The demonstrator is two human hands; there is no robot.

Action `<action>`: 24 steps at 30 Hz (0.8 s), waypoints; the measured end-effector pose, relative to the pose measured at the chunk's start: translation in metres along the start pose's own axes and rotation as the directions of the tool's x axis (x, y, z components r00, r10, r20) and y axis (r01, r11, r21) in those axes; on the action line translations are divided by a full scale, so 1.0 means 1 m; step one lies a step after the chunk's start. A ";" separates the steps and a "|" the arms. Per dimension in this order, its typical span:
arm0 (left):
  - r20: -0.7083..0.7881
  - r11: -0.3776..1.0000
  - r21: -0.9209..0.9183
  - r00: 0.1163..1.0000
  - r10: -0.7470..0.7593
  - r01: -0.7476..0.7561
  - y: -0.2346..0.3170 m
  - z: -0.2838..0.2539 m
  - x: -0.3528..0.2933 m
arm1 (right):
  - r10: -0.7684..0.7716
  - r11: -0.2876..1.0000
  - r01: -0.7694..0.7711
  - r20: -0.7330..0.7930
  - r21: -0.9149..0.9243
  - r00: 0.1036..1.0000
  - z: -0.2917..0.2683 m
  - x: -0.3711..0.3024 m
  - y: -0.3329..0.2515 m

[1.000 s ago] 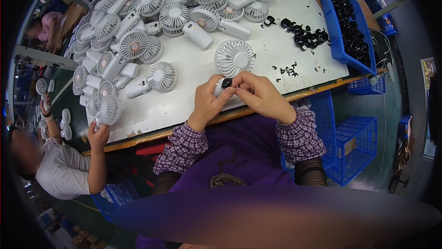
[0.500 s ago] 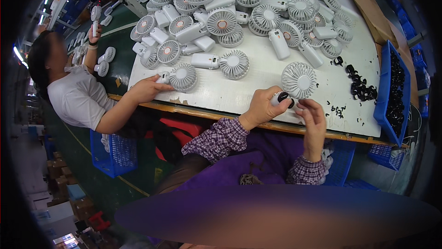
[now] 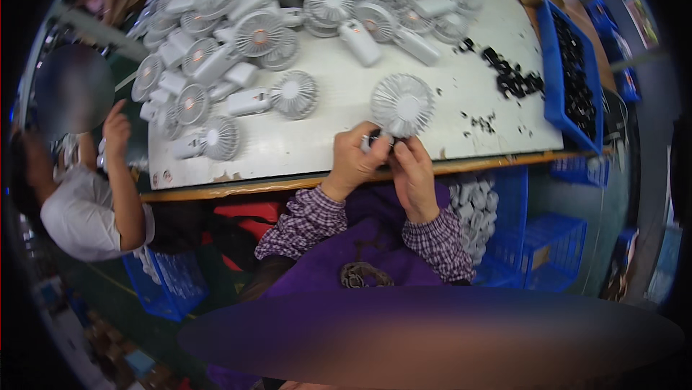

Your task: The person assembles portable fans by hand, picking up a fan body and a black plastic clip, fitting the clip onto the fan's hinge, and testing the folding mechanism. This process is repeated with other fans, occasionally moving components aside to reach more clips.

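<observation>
My left hand (image 3: 352, 163) is closed around the handle of a white handheld fan (image 3: 402, 105), whose round ribbed head points away from me over the table edge. A small black part (image 3: 376, 138) shows at the handle end between my hands. My right hand (image 3: 415, 174) is closed too, its fingertips pressed together against that end of the fan; exactly what they pinch is hidden. Beyond my hands, another white fan (image 3: 294, 94) lies on the white tabletop (image 3: 324, 138).
A big pile of white fans (image 3: 263, 33) covers the far left and back. Loose black parts (image 3: 512, 76) and a blue tray (image 3: 555, 94) full of them are at the right. A co-worker (image 3: 94, 210) sits at the left. Blue crates (image 3: 551, 249) stand below the table.
My right hand has come in against the fan's handle end, beside my left hand. The co-worker's hand has left the fan near the table edge and is raised. The whole view has shifted.
</observation>
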State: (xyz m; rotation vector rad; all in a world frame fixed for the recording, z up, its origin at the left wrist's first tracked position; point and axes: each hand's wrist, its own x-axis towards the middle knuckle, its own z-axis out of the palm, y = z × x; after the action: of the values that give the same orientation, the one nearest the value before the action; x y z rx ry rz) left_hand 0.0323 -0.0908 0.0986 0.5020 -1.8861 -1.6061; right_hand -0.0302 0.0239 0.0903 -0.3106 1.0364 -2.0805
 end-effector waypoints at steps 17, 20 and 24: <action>0.817 0.253 -0.458 0.516 -0.259 0.852 -0.013 0.021 -0.021 | -0.057 0.997 0.055 -0.036 -0.049 0.998 -0.045 0.018 -0.061; 0.910 0.012 -0.399 0.398 -0.119 0.917 -0.026 0.033 -0.026 | 0.048 0.972 -0.069 0.095 0.225 0.994 -0.045 -0.004 -0.046; 0.919 0.036 -0.386 0.387 -0.072 0.922 -0.012 0.052 -0.025 | -0.029 0.879 -0.028 0.111 0.477 0.993 -0.053 -0.017 -0.039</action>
State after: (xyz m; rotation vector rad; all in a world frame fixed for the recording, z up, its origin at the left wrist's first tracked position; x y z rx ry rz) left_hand 0.0152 -0.0383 0.0780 0.0210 -0.4858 -3.5555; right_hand -0.0670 0.0812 0.0878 -0.1736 0.4255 -2.2085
